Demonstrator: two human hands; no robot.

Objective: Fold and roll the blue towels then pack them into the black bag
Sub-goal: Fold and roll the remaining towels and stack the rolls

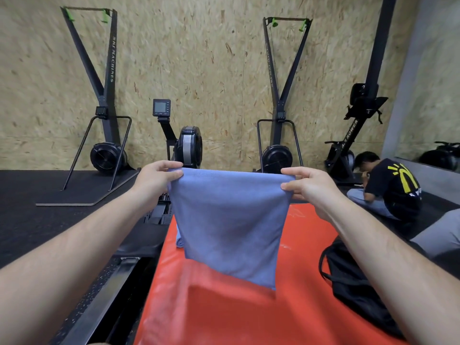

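Note:
A blue towel hangs in the air in front of me, spread flat above a red mat. My left hand pinches its top left corner and my right hand pinches its top right corner. The towel's lower edge hangs slanted, lowest on the right. A rolled blue towel lies on the mat behind it, mostly hidden. The black bag lies on the mat's right side, partly behind my right forearm.
A rowing machine stands straight ahead beyond the mat. Two ski machines lean against the chipboard wall. A person sits on the floor at the right. Black rubber flooring surrounds the mat.

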